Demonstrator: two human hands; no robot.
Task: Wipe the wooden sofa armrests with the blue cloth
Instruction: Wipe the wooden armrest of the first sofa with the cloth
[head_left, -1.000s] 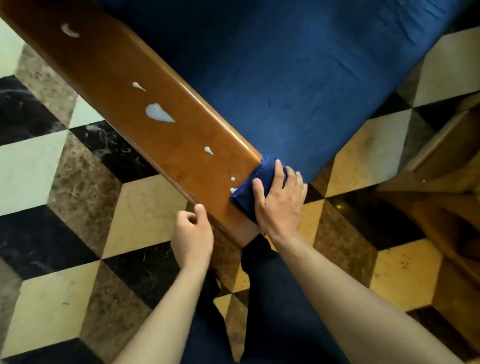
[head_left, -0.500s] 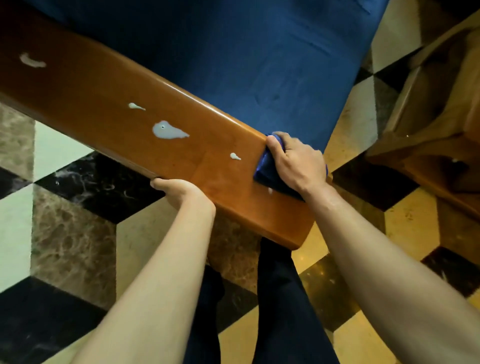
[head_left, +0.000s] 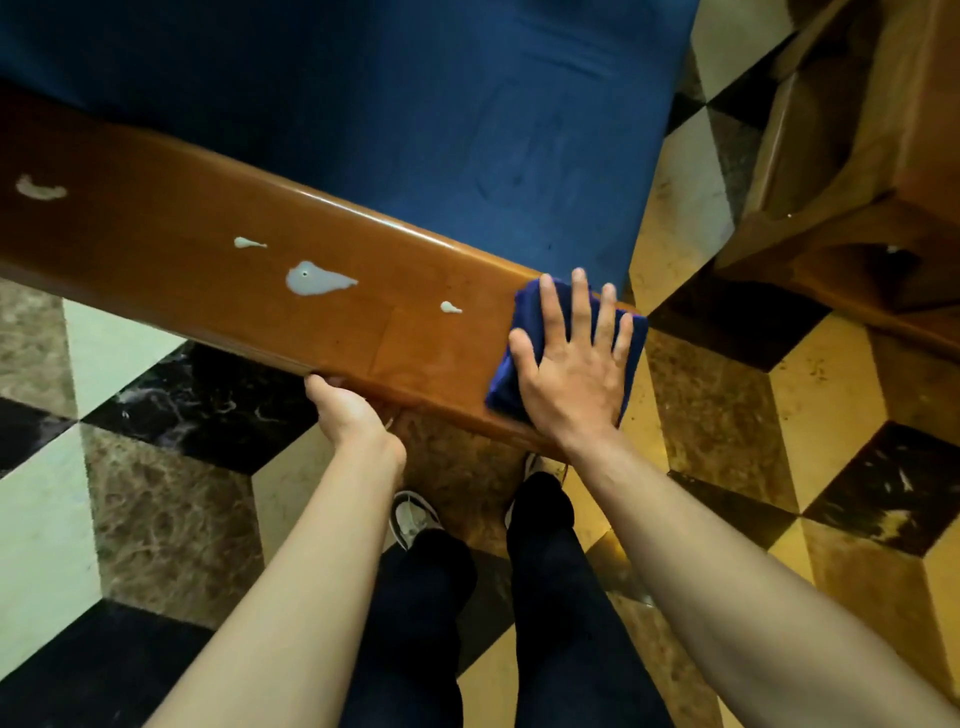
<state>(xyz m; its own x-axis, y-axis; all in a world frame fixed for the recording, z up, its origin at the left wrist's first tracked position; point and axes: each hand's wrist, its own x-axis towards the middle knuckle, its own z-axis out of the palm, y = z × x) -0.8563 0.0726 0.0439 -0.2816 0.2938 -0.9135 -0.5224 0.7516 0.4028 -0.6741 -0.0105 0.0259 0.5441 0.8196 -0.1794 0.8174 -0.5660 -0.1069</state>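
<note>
Pressing the cloth (head_left: 524, 322) flat on the armrest (head_left: 208, 223) with straight fingers, the right hand (head_left: 571, 358) covers it; the left hand (head_left: 345, 410) grips the armrest edge.

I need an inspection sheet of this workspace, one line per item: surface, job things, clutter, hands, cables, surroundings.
Surface: wooden armrest, glossy, four white blobs on top; largest blob mid-length.
Job's things: blue cloth lies flat on the armrest end.
Clutter: nothing seen.
Hands: right hand presses the cloth with straight spread fingers; left hand holds the armrest's near edge, fingers hidden underneath.
Cables: nothing seen.
Surroundings: blue seat cushion; patterned tile floor; wooden furniture at right.
</note>
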